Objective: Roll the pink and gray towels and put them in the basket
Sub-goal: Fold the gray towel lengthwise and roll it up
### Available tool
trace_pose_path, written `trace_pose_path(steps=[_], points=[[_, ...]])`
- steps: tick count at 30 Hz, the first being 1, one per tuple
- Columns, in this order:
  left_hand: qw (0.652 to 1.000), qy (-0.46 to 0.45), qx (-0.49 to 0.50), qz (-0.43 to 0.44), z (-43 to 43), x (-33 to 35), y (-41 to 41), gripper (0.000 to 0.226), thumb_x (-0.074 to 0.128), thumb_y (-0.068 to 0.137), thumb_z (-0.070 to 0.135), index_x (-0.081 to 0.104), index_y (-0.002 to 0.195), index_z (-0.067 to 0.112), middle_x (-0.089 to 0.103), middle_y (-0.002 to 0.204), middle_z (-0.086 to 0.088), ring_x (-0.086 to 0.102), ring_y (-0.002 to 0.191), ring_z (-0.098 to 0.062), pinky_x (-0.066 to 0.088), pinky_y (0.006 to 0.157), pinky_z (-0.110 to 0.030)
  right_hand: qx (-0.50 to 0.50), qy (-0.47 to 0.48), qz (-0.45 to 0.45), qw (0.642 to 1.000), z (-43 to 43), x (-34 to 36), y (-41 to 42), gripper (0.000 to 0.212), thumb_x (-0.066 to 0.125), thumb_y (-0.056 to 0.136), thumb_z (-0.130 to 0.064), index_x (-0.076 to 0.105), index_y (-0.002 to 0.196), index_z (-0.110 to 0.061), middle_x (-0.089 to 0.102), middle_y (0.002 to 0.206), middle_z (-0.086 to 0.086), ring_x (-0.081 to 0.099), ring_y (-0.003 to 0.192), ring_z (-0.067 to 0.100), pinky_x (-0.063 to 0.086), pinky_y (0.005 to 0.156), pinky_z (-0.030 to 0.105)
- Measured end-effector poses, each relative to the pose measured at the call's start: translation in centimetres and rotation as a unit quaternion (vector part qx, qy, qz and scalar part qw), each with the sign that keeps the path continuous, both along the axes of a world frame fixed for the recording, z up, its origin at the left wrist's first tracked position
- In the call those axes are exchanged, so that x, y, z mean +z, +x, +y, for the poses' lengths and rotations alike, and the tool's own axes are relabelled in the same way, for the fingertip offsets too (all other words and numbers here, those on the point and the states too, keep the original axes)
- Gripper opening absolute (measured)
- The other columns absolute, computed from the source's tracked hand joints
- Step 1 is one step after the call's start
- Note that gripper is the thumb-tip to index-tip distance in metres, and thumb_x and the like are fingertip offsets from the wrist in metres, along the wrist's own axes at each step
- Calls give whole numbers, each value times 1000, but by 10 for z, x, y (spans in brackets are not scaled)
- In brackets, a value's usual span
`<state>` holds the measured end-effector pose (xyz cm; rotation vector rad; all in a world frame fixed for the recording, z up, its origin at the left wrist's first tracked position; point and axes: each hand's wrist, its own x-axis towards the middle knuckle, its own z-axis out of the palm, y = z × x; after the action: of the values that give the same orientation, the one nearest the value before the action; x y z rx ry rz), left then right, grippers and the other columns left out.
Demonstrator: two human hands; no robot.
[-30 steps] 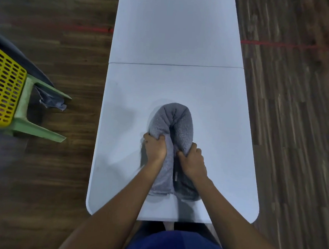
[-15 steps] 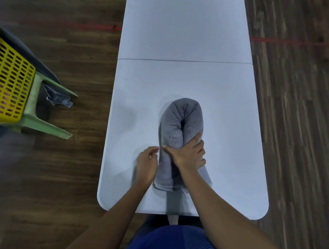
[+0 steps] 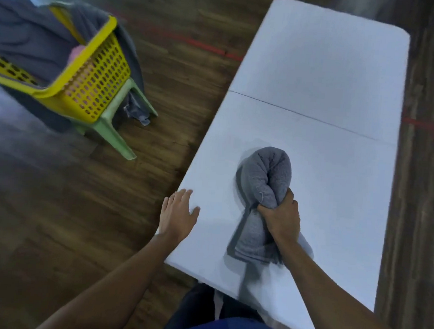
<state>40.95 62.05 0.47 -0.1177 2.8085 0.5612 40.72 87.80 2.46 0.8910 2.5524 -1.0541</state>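
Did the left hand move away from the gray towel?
Yes. The left hand let go of the gray towel and slid left to the edge of the table.

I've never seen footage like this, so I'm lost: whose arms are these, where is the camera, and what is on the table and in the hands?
There is no machine here. A person wears one camera on the head, and it looks down at their own two bare arms. The right hand grips a rolled gray towel over the white table. The left hand is open, fingers spread, at the table's left edge, and holds nothing. On the wooden floor to the left, a yellow basket sits on a green plastic stool. A dark gray cloth hangs over it, and something pink shows inside.
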Motion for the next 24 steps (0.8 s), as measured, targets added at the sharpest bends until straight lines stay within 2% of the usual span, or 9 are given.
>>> trace_pose_path(steps=[6,9,12,17,24], points=[[987,24,145,68,-72,55,6,38,55,94,30,57,130,18,62,127,-1,53,121,-21,40,105,-40,153,-73,46,984,-81,30,-42,84,74,60,-56,40,133,-29,59,117,1,60,103,27,51,89,46],[972,36,209,101,-122,71,14,33,57,94,28,61,125,17,64,124,-1,54,119,-20,45,101,-42,230,-113,67,964,-148,45,-61,78,73,60,-58,45,128,-33,61,115,-4,62,100,22,52,91,44],[956,22,265,125,-179,81,24,30,57,93,28,64,121,18,65,122,1,54,119,-19,46,98,-40,288,-132,71,946,-218,57,-74,73,76,61,-53,46,124,-33,62,110,-9,63,95,16,54,88,42],[939,18,316,139,-291,93,24,21,58,93,24,68,111,19,67,115,2,57,112,-20,47,95,-38,330,-148,75,930,-343,66,-88,73,75,58,-55,46,121,-33,60,109,-10,62,94,14,54,87,44],[948,7,285,145,-444,111,-5,19,58,93,22,69,108,18,67,107,1,58,102,-17,45,87,-31,299,-145,78,940,-503,84,-104,72,75,54,-62,49,115,-34,63,107,-10,63,95,18,53,86,47]])
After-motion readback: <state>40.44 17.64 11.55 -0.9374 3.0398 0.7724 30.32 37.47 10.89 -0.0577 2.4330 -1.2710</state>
